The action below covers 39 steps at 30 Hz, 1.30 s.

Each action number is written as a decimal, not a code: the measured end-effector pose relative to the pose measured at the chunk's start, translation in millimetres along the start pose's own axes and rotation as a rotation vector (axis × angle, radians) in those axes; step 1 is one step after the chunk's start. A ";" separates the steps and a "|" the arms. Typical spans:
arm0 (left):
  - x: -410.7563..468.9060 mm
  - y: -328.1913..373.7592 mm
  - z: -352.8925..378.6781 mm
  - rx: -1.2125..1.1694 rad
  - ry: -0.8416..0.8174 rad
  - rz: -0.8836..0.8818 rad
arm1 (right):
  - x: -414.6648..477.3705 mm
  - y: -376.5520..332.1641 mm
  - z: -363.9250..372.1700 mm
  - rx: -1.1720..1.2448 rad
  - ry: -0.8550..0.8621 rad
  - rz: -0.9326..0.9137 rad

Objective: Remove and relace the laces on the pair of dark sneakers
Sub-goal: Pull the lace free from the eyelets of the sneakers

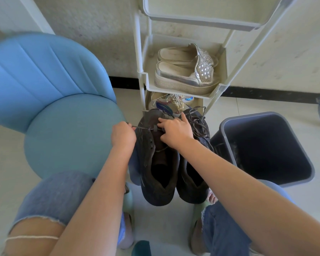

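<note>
Two dark sneakers are seen side by side on the floor between the knees, toes pointing far, just in front of a cream shoe rack; a lace of the left sneaker is pinched in the closed left hand and drawn taut to the left; the right hand is spread, fingers pressed on that sneaker's tongue; a blue chair stands left, a dark bin right.

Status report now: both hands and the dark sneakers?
Left hand pulling lace sideways. Right hand pressing left sneaker tongue. Right sneaker laces loose. Nothing blocking.
</note>
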<state>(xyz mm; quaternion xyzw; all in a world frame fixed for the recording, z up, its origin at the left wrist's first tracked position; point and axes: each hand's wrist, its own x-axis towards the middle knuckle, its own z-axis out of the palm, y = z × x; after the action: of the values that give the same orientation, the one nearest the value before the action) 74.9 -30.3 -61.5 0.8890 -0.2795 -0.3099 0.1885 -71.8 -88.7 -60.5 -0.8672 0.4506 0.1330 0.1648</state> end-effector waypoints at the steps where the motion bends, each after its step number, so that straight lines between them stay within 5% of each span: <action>1: -0.1 -0.1 -1.7 -0.019 0.011 -0.004 | -0.2 -0.5 -0.2 -0.020 0.003 0.001; 11: 6.4 0.6 -23.8 -0.079 0.043 -0.063 | -0.5 0.1 1.8 -0.131 0.003 0.027; 21: -7.1 24.3 -29.0 -0.204 0.009 0.065 | -0.6 14.0 -22.0 0.691 0.131 0.083; 26: -12.1 46.8 -45.3 -0.496 -0.049 0.212 | -1.8 15.7 -64.2 1.176 0.451 0.135; 29: -21.0 69.4 -63.4 -0.577 -0.112 0.279 | -1.1 17.5 -76.6 1.126 0.521 0.119; 37: -28.0 108.8 -79.3 -0.790 -0.295 0.281 | -2.3 17.9 -98.7 1.500 0.397 0.088; 39: -27.3 117.8 -78.4 -0.769 -0.336 0.274 | 0.2 14.8 -100.3 1.396 0.348 0.096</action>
<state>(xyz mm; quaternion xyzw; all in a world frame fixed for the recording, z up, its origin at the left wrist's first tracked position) 63.8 -91.8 68.3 0.6461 -0.2861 -0.5038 0.4970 -75.6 -137.6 28.3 -0.5478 0.4878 -0.3191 0.6001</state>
